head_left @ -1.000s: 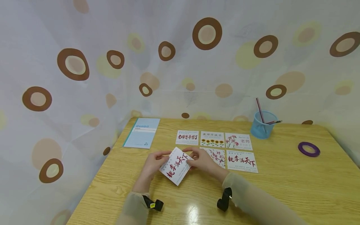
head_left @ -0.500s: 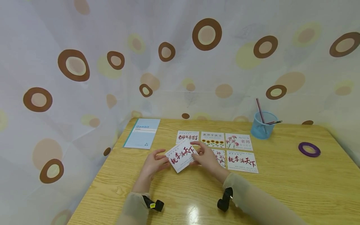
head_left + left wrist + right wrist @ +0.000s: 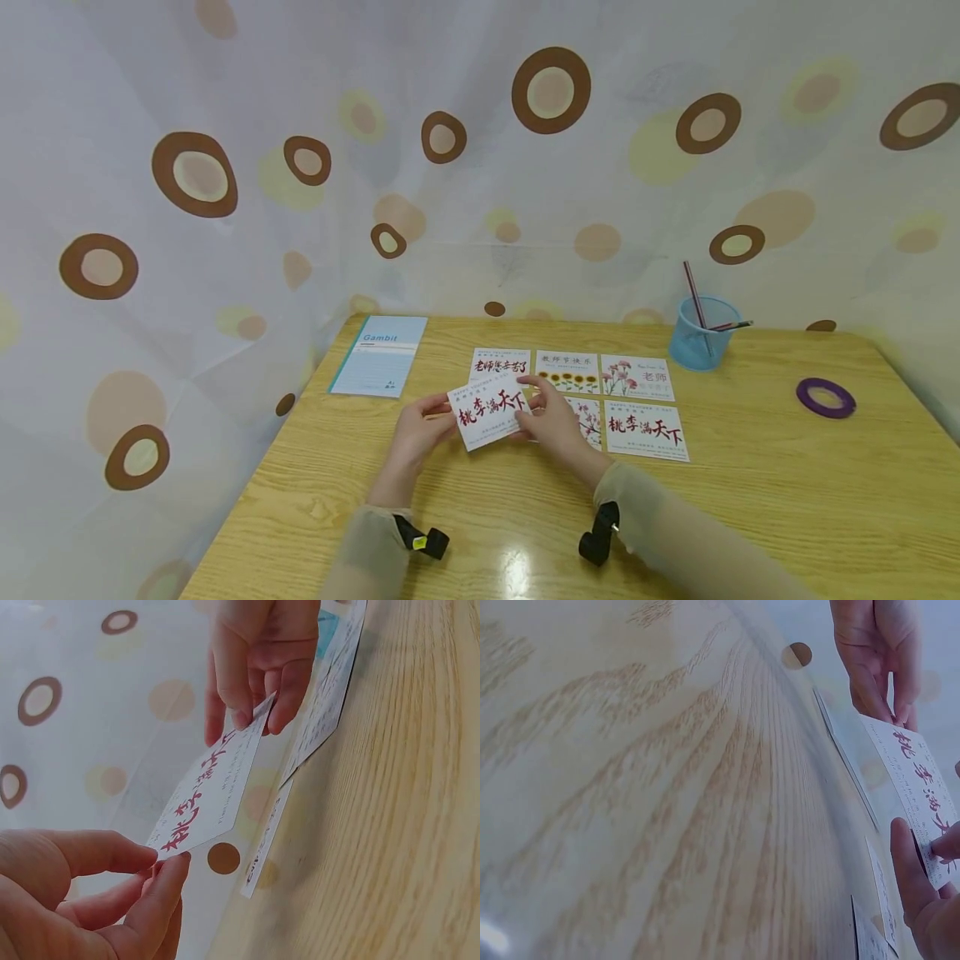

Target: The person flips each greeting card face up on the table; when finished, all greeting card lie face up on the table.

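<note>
A white greeting card (image 3: 486,415) with red brush lettering is held up over the table between both hands, slightly tilted. My left hand (image 3: 417,432) pinches its left edge between thumb and fingers, as the left wrist view shows with the card (image 3: 206,791) in front. At the opposite edge, my right hand (image 3: 558,427) grips with the thumb on the printed face and fingers behind. Behind the right hand lies a card with pink blossoms (image 3: 588,417), partly covered. A card with red lettering (image 3: 501,360) is partly hidden by the held one.
Further cards lie in rows: one with sunflowers (image 3: 567,379), one with pink carnations (image 3: 637,378) and one matching the held card (image 3: 647,433). A blue notebook (image 3: 384,358) lies back left. Toward the right stand a blue mesh pencil cup (image 3: 693,342) and a purple ring (image 3: 804,400).
The held card has risen away from the front edge and turned clockwise, so its lettering runs closer to level. The left hand has shifted a little right and pinches its left edge.
</note>
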Available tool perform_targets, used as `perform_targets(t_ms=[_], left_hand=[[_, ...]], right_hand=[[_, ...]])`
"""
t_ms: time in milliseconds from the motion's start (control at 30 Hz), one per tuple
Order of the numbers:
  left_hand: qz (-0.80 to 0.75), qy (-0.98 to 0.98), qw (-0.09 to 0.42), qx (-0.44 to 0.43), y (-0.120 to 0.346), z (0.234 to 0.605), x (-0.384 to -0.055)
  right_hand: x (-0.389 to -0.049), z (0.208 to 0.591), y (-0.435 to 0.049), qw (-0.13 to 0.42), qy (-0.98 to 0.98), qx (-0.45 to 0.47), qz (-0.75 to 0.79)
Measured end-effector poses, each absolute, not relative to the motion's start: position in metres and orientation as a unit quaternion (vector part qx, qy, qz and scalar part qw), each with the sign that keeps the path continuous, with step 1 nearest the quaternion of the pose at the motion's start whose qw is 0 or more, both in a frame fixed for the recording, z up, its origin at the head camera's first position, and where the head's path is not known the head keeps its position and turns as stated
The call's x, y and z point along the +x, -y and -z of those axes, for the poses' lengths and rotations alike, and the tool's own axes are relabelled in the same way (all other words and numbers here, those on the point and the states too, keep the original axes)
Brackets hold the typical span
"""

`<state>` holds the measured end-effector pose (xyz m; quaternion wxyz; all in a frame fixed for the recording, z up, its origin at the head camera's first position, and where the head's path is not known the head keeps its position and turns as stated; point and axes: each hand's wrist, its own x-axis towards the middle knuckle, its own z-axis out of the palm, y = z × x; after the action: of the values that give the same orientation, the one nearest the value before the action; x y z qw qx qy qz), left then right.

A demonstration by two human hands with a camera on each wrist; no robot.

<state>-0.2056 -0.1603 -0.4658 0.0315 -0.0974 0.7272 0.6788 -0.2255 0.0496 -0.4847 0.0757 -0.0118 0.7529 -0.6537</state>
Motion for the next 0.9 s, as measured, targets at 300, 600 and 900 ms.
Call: perform_targets(t_ms=[300, 600, 900], left_hand=[[-0.69, -0.714, 0.025, -0.118, 0.157, 0.465, -0.211], [-0.665, -0.734, 0.042, -0.133, 0.16, 0.474, -0.226], [-0.655, -0.743, 0.062, -0.122, 0.16, 0.483, -0.243]], right_hand=[[-0.224, 0.487, -0.051, 0.065, -0.798, -0.006, 0.599], [-0.227, 0.489, -0.057, 0.071, -0.815, -0.014, 0.575], [-0.229, 0.489, -0.062, 0.088, -0.839, -0.013, 0.537]])
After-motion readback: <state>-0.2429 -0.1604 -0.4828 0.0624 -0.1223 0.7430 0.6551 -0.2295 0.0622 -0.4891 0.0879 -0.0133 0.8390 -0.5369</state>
